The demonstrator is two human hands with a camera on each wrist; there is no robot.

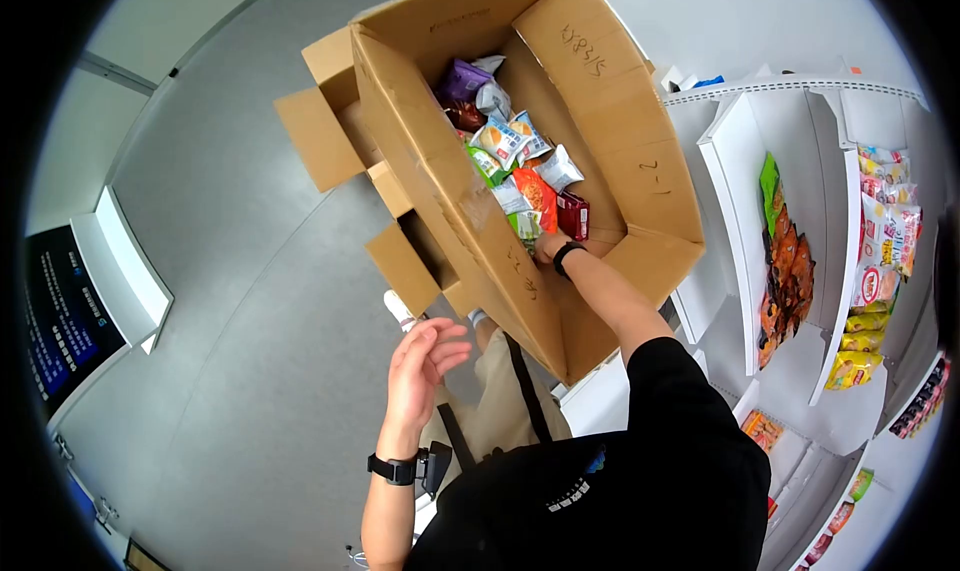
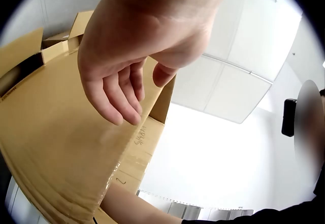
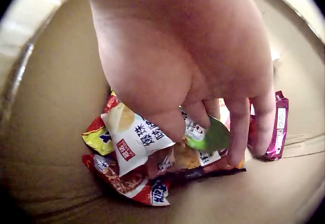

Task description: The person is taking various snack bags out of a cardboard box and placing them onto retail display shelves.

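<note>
Several pkts [image 1: 505,143] in box [image 1: 612,151] — R hand [image 3: 195,64] amid.

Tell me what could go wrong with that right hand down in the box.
The right hand is among piled snack packets, so it might crush or drag a neighbouring one. The left hand hangs clear of the box, so the box might shift if the right arm leans on it.
</note>
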